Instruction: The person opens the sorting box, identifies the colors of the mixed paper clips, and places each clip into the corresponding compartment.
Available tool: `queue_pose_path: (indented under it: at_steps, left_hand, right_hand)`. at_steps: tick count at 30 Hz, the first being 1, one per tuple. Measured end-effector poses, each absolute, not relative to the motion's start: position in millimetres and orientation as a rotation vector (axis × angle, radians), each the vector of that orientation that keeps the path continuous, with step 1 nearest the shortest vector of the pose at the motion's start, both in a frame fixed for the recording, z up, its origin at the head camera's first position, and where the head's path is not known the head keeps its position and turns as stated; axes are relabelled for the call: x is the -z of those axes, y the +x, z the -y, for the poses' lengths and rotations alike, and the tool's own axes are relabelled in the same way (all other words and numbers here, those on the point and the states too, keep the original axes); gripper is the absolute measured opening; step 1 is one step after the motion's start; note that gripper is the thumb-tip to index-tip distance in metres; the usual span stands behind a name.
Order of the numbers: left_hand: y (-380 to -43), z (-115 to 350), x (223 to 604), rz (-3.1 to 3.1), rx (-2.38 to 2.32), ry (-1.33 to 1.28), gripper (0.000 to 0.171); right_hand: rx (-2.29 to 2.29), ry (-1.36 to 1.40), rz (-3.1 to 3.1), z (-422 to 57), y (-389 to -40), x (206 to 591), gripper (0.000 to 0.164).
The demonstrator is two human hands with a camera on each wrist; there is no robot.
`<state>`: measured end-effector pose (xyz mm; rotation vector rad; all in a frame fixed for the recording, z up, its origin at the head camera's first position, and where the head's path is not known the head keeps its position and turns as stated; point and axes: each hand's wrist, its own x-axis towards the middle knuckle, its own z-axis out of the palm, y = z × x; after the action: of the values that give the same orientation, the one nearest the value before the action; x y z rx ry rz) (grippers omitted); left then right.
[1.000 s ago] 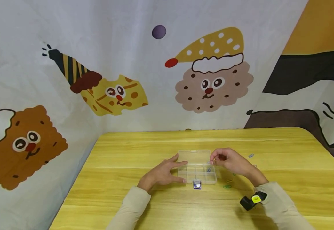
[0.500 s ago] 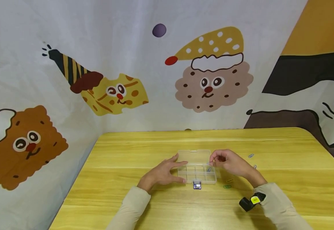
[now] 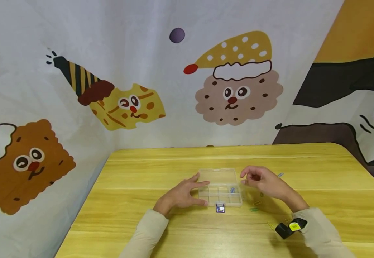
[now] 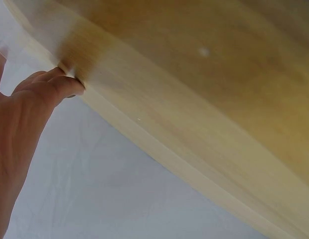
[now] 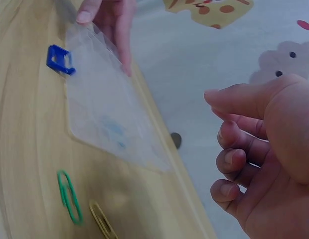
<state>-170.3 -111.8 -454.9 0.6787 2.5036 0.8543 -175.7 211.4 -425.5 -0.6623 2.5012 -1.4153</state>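
A clear plastic compartment box (image 3: 219, 199) lies on the table with its lid raised back and its blue latch (image 3: 220, 208) at the front. Blue paper clips (image 3: 232, 190) sit in the back right compartment. My left hand (image 3: 182, 193) rests at the box's left end, fingers spread and fairly straight, thumb at the front corner and index finger by the hinge. Just right of the box, my right hand (image 3: 264, 182) hovers with loosely bent fingers and nothing between them; the right wrist view shows thumb and index finger bare.
Right of the box lie a green paper clip (image 3: 253, 209), a yellow paper clip (image 3: 257, 203) and a light blue paper clip (image 3: 281, 175). Another yellow paper clip (image 3: 270, 225) is near the right wrist camera (image 3: 285, 229). A printed cloth (image 3: 142, 136) hangs behind the table (image 3: 142, 165).
My right hand has drawn back to the right from the box's back right corner, its fingertips parting. A blue paper clip it pinched there now lies in the compartment. The left hand stays put.
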Motion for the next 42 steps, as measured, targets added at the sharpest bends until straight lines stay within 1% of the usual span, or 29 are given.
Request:
queue_pose_path:
  at_steps: [4,12,22,28,35,42]
  left_hand:
    - [-171.0,111.8,455.6,-2.504,-0.854,0.693,0.071]
    - [-171.8,112.4,457.6,-2.502,-0.86,0.708,0.071]
    - [-171.5,112.8,457.3,-2.508,-0.848,0.702,0.07]
    - [-172.5,112.9,458.6,-2.504,-0.861,0.71,0.071]
    - [-172.5,113.9,459.4,-2.508,-0.856,0.724,0.071]
    - [-172.7,113.7,458.8,-2.504,-0.857,0.726,0.07]
  right_hand:
    - [1.453,-0.64,-2.513,-227.8,-172.1,424.6,0.015]
    - [1.467,-0.557,-2.592,-269.0,-162.8,424.1,0.016]
    - [1.399,-0.406,-2.74,-315.4,-165.1,436.1,0.019]
    - [1.337,-0.301,-2.814,-327.2,-171.2,447.0,0.021]
    - [1.229,-0.306,-2.907,-332.5,-182.2,457.0,0.015]
    - [1.214,-0.253,-2.854,-337.6,-191.4,470.5,0.021]
